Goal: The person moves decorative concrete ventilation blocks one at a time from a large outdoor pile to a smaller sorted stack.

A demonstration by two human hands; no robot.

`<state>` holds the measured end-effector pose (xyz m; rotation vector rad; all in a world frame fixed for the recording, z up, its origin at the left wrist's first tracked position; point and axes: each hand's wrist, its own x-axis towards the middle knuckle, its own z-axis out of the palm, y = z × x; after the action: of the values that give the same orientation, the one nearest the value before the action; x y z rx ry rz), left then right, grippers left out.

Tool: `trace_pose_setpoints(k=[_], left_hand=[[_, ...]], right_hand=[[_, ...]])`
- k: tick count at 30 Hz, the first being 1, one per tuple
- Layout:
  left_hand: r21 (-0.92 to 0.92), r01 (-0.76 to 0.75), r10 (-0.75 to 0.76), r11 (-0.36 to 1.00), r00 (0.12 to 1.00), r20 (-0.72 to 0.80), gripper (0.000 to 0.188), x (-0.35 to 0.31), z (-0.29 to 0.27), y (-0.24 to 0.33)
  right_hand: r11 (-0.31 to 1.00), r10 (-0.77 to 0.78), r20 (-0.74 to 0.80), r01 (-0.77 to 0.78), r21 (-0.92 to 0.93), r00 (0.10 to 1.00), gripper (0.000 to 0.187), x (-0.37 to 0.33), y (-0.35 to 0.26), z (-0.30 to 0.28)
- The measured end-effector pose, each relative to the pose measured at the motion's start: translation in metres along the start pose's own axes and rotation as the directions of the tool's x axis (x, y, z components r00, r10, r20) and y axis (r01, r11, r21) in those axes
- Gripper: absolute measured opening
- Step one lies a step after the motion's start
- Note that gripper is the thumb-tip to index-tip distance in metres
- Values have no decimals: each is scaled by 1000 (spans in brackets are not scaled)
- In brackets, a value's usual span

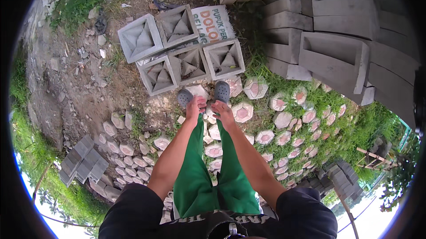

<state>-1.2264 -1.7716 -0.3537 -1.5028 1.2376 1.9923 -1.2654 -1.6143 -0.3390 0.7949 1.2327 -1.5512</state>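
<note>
My left hand [194,109] and my right hand [222,110] hang in front of my green trousers, a small gap between them. Nothing is held in either; the fingers are loosely spread. Just beyond my grey clogs, several square grey concrete vent blocks lie together on the ground. The nearest ones are a left block [154,91], a middle block [195,78] and a right block [242,57]. Behind them lie a far-left block [124,37] and a far-middle block [193,19]. Each has a raised pyramid-like pattern inside its frame. Both hands are apart from the blocks.
A white printed sack [225,19] lies partly under the blocks. Tall stacks of concrete blocks [339,21] stand at the right. Hexagonal pavers [265,137] with grass between them cover the ground around my feet. Grey bricks [80,159] are piled at the left, near rubble-strewn soil [66,88].
</note>
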Motion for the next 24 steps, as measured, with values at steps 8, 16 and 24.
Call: trace_pose_setpoints(k=[8,16,24], left_hand=[[309,-208,115,928,949,292,44,-185,51,94],[438,-291,-115,851,711,694,64,-300,89,172],[615,-487,-313,620,565,763,65,-307,112,176]], right_hand=[[981,-154,-150,169,95,977,34,-189,-40,20],[828,-394,-371,500,253,841,45,-300,-62,39],[608,-428,-624,719,337,654,35,-358,-9,31]])
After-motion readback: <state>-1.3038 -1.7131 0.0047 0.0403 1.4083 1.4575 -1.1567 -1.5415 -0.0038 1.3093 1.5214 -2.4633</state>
